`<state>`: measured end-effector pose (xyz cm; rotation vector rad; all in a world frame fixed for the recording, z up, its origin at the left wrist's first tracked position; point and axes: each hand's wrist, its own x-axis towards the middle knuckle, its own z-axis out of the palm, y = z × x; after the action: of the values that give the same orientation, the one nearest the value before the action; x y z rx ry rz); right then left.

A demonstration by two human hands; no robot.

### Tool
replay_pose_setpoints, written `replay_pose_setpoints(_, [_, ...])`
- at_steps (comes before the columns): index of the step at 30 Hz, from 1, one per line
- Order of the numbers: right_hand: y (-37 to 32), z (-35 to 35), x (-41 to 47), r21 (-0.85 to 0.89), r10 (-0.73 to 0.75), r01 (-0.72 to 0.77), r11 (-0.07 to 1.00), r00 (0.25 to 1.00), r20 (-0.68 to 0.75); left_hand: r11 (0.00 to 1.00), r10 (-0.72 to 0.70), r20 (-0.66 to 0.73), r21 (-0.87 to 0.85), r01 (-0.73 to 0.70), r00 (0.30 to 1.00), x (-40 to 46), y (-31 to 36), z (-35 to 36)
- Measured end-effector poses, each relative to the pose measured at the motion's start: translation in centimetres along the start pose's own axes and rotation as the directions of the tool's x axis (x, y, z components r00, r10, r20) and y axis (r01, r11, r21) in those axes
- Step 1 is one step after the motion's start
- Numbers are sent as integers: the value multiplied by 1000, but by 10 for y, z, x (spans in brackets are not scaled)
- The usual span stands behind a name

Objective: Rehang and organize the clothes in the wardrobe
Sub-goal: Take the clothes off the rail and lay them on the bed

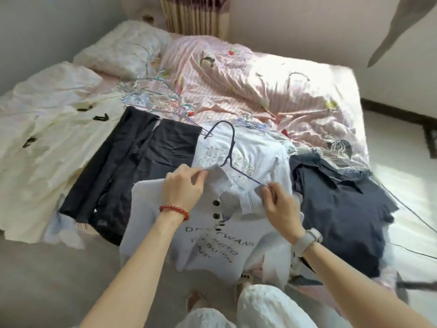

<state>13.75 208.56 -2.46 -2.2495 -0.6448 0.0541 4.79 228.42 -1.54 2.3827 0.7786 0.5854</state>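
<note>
A pale knit polo shirt (212, 242) with dark buttons and black lettering lies at the bed's near edge. A dark thin hanger (230, 147) sits partly inside its collar, hook pointing away from me. My left hand (183, 185) pinches the left side of the collar. My right hand (279, 202) pinches the right collar edge together with the hanger's arm end. Under the polo lies a white top (257, 150) with a beaded pattern.
Black trousers (132, 162) lie to the left, a cream garment (47, 143) further left, a dark blue garment (340, 209) to the right. Loose hangers (151, 91) are scattered on the pink striped bedsheet (260, 86); more wire hangers (338, 150) lie at right.
</note>
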Motion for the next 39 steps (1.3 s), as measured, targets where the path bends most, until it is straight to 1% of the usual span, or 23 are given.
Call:
replay_pose_setpoints(2, [-2,-16,26,0,13,-13,1000,993,-114,993,111,-87,59,-107,990,31,24,7])
replay_pose_setpoints(4, [4,-31,61,28,53,-49,998,981,-189,979,170,-132,140,-151,977,65,47,17])
replay_pose_setpoints(5, [9,-37,80,42,65,-58,997,975,-213,975,172,-109,163,-153,979,80,57,22])
replay_pose_setpoints(7, [20,-47,120,61,79,-66,996,970,-229,973,132,7,191,-131,991,102,73,38])
replay_pose_setpoints(10, [47,-51,185,55,76,-66,996,978,-193,970,39,179,231,-80,983,122,83,76])
replay_pose_setpoints(12, [75,-39,229,18,89,-88,996,990,-107,963,-71,300,268,-12,951,131,81,110])
replay_pose_setpoints(14, [105,-16,268,-22,123,-123,992,992,-5,944,-197,414,325,58,889,138,70,149])
replay_pose_setpoints(17, [151,25,311,-53,218,-214,975,972,89,899,-344,506,422,121,791,136,44,205])
replay_pose_setpoints(18, [167,39,321,-76,220,-211,974,967,126,885,-380,532,446,130,757,132,34,223])
replay_pose_setpoints(20, [200,67,335,-142,158,-126,982,957,245,864,-444,574,479,158,688,119,17,255])
replay_pose_setpoints(21, [217,80,336,-192,130,-69,979,937,324,856,-471,596,488,173,650,112,9,270])
replay_pose_setpoints(23, [248,98,328,-338,168,10,941,854,493,837,-529,630,497,228,569,100,-2,296])
replay_pose_setpoints(24, [260,103,322,-390,192,46,920,815,547,826,-554,632,499,262,542,96,-7,308])
replay_pose_setpoints(25, [270,107,317,-406,192,76,911,792,580,816,-572,626,502,288,530,94,-10,317])
replay_pose_setpoints(27, [282,108,309,-369,130,124,921,795,592,797,-599,589,505,333,542,94,-11,330])
replay_pose_setpoints(28, [285,107,308,-327,82,142,934,808,584,790,-608,556,496,360,567,95,-9,334])
replay_pose_setpoints(29, [287,105,306,-268,39,136,954,829,558,789,-608,514,476,388,606,96,-5,336])
replay_pose_setpoints(31, [292,94,302,-128,-35,100,987,902,431,809,-578,424,408,423,697,97,10,342])
replay_pose_setpoints(33, [300,74,291,-39,-56,68,997,966,252,862,-492,356,327,387,794,99,30,350])
replay_pose_setpoints(34, [308,61,284,-20,-44,48,999,984,174,898,-418,338,294,327,844,101,41,357])
replay_pose_setpoints(36, [330,33,269,-38,17,-15,999,998,55,960,-208,326,248,129,922,106,65,373])
replay_pose_setpoints(37, [343,18,261,-71,62,-61,996,998,6,972,-101,337,232,21,936,108,79,382])
replay_pose_setpoints(39, [373,-11,244,-170,172,-183,968,982,-79,972,75,377,177,-151,923,111,104,401])
